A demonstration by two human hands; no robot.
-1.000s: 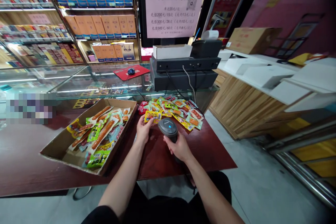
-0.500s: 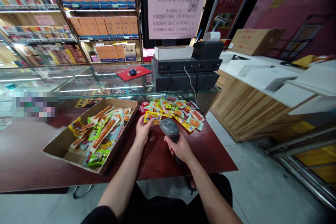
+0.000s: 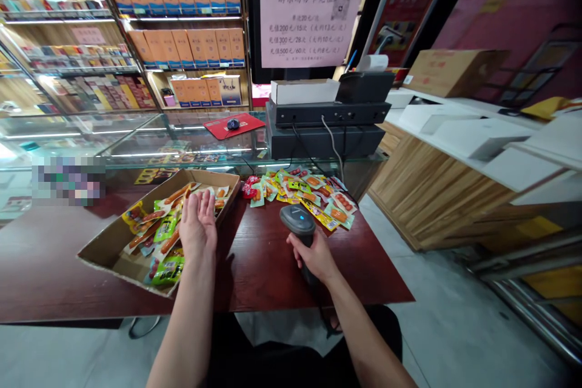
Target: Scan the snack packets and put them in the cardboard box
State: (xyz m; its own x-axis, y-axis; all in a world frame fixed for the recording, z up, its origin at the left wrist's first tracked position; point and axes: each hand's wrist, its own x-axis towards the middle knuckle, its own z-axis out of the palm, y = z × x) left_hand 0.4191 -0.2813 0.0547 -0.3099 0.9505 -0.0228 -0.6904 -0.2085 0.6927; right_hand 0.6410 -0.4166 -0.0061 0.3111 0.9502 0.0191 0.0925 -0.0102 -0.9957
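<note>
My left hand (image 3: pixel 199 227) is raised over the right part of a cardboard tray (image 3: pixel 107 273), fingers stretched out, with nothing seen in it. Inside the tray lie several packaged sausages (image 3: pixel 166 227) in clear, green and yellow wrappers. My right hand (image 3: pixel 313 254) is wrapped round the handle of a dark barcode scanner (image 3: pixel 297 220), which shows a small blue light on top. Beyond the scanner, a pile of small snack packets (image 3: pixel 313 191) is spread on the dark red table (image 3: pixel 259 254).
A glass counter (image 3: pixel 182 139) runs behind the table, bearing a red mat (image 3: pixel 240 124) with a mouse. The black cash drawer (image 3: pixel 325 140) stands behind the packets, under a printer and a monitor. Cables hang down from it. White-topped wooden cabinets (image 3: pixel 418 188) are at the right.
My left hand has let go of the yellow packet and moved left from the pile to above the tray, its fingers now spread. My right hand still grips the scanner.
</note>
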